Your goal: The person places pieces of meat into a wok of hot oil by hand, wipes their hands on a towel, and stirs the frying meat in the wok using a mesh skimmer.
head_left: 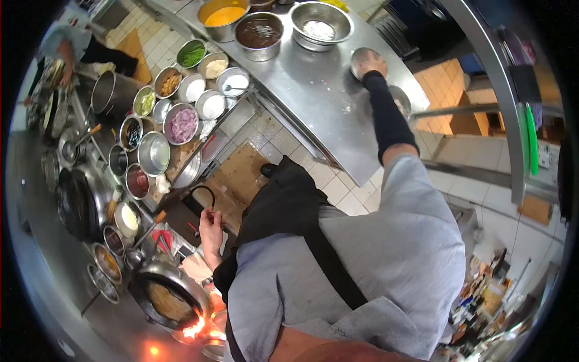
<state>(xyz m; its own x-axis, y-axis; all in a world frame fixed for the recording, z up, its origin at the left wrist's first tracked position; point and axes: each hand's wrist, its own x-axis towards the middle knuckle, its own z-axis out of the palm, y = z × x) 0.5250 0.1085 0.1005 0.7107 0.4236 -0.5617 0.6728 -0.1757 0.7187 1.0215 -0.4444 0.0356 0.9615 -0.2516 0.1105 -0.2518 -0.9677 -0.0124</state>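
Two bare hands are in view, both partly hard to read. The right hand (375,63), fingers spread, covers one side of a round silver metal bowl (359,58) near the far end of a stainless-steel bench (313,84); whether it grips the bowl cannot be told. A black forearm sleeve (383,105) partly hides a second silver metal bowl (403,96). The left hand (211,231) hangs low, fingers loosely bent; what lies inside them, if anything, cannot be made out. Bright orange flame (194,327) glares over cookware beside a large dark wok (169,298), and the fisheye rim cuts off the corners.

A broad stretch of bench top runs from the right hand to a steel pot of dark brown liquid (259,33). Pale floor tiles (341,190) and flattened brown cardboard (235,172) fill the aisle.
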